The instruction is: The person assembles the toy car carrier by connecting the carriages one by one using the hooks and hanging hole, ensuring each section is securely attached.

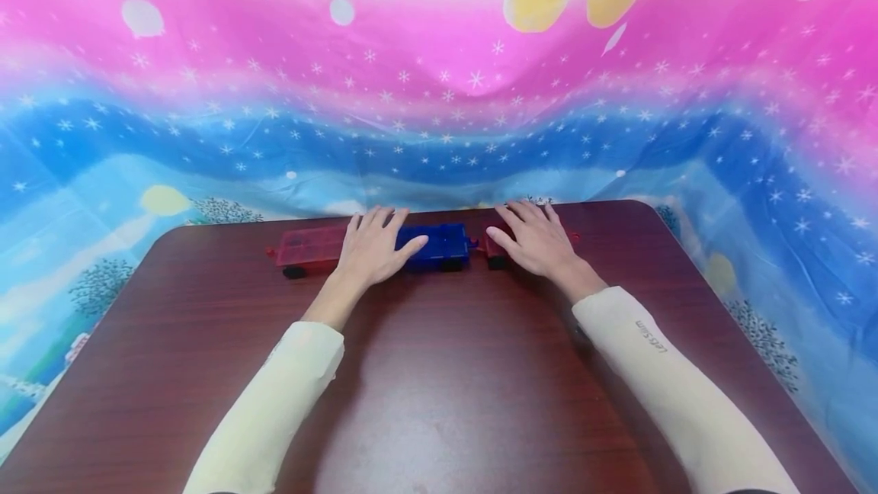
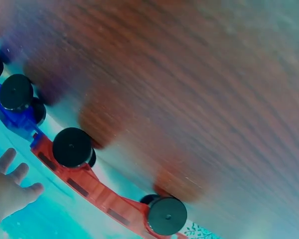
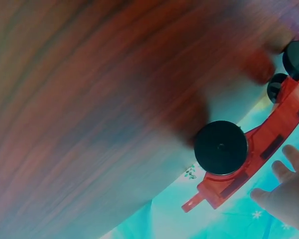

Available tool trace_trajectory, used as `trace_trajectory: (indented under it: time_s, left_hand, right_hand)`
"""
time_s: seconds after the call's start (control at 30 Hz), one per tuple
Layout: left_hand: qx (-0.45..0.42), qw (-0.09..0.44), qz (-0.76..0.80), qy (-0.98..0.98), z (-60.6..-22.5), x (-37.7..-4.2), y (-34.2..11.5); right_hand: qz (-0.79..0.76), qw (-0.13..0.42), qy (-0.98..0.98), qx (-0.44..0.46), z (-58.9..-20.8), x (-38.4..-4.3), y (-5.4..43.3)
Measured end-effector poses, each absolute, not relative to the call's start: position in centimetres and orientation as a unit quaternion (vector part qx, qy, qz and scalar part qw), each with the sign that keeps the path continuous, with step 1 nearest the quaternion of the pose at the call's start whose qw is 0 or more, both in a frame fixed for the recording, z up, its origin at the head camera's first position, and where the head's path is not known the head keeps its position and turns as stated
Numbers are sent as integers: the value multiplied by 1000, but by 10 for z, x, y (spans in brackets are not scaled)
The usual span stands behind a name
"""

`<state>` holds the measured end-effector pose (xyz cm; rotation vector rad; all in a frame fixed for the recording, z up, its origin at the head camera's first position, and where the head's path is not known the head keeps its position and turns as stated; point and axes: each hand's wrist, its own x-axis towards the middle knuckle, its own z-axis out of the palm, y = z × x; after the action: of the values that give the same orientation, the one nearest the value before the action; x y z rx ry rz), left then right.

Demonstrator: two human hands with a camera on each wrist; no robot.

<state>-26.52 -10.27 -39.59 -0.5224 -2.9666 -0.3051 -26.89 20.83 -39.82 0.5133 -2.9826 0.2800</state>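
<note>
A row of translucent toy train cars on black wheels stands along the far side of the table. A red car is at the left, a blue car in the middle, and another red car at the right. My left hand reaches over where the left red and blue cars meet, fingers spread. Over the right red car lies my right hand, covering most of it in the head view. Its fingers extend forward. Both wrist views show the fingers close above the cars, not curled round them.
The brown wooden table has a far edge just behind the cars. Beyond it hangs a pink and blue curtain with snowflakes. A small hook sticks out at the row's right end.
</note>
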Motion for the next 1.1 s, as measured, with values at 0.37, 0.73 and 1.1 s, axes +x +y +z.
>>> trace_trajectory:
  time_s: [0.37,0.73,1.1]
  left_hand:
    - [-155,65,-124,-978,-397,-259,-120]
    - [-136,72,-138,-978,-396,-254,-137]
    - [-130,76,-137,-979,-396,-251,-150]
  right_hand:
    - [103,51,-978,173,-394,-267,196]
    - [98,50,-976,188,-390,-271,178]
    - [105,38,-974,199,-387,-270,163]
